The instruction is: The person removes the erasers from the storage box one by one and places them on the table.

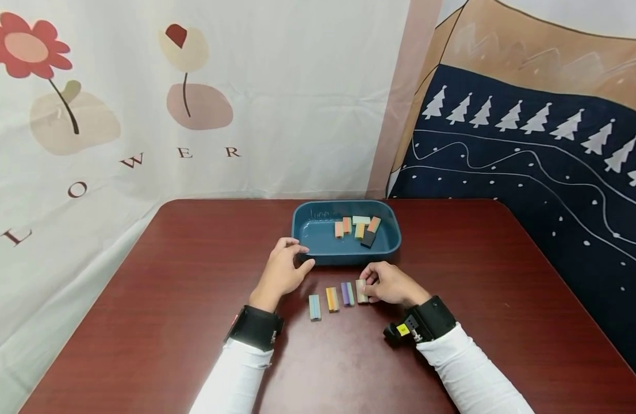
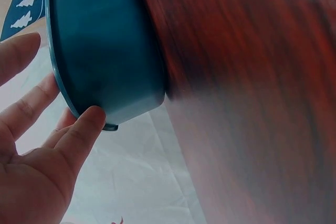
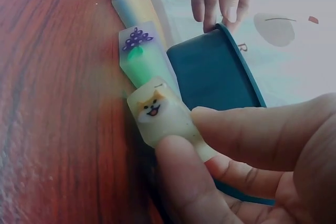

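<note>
My left hand point(image 1: 283, 270) is at the left end of a blue-green plastic basin point(image 1: 344, 260), its loosely bent fingers right at the rim; the left wrist view shows one fingertip overlapping the basin's corner. Between thumb and fingers, my right hand point(image 1: 393, 284) pinches a small cream block point(image 3: 155, 114) that bears a smiling dog face on its end. This block is at the right end of a row. Beside it are a purple-and-green block point(image 1: 347, 294) with a grape print, an orange-yellow block point(image 1: 332, 299) and a light blue block point(image 1: 315, 307).
Several more small blocks lie in the basin's right half, among them a black block point(image 1: 368, 238), a yellow block point(image 1: 359, 231) and a whitish block point(image 1: 361, 220). The basin stands near the far edge of the dark red wooden table point(image 1: 209, 247), before hanging printed cloths point(image 1: 276, 115).
</note>
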Tool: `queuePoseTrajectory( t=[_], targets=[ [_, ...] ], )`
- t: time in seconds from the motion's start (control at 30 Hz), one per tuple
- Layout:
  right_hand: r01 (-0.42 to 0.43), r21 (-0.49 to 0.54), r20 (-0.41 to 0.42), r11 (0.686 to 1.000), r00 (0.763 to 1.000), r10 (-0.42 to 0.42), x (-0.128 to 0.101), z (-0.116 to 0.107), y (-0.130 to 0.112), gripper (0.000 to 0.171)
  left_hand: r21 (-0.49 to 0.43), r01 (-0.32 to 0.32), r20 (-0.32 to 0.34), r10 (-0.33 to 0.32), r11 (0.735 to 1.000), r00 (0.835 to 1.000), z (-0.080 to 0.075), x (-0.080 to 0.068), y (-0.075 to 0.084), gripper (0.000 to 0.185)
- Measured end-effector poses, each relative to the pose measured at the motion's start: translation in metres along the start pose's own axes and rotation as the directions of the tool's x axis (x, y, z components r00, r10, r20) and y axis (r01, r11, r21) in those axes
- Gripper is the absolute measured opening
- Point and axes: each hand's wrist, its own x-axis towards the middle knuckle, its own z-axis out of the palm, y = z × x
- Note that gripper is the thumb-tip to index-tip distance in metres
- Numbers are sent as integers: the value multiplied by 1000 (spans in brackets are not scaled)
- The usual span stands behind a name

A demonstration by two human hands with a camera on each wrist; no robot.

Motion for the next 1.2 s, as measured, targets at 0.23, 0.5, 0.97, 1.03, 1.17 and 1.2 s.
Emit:
queuePoseTrajectory(
  t=[0.23,0.5,0.97,1.03,1.17,1.2],
  targets=[
    [15,-19,-16,1000,1000,-15,-1,0,1,10,-2,-9,-7,9,1000,1000,0,1,3,33],
    [45,-98,-21,994,999,-47,0,5,2,12,1,0,0,0,1000,1000,1,-1,-2,33],
    [49,-128,-47,991,997,-56,2,4,-3,14,26,43,21,-43,999,999,-2,-8,-8,33],
    [77,-154,-80,985,993,-90,3,-5,-6,13,20,17,3,-17,1000,1000,-2,-1,-5,32],
    [94,-165,-107,982,988,-112,2,-18,-11,12,11,11,9,-11,1000,1000,-1,8,-1,33],
    [91,-165,-100,982,989,-109,1,-20,-10,12,16,21,20,-21,1000,1000,0,7,0,33]
  ],
)
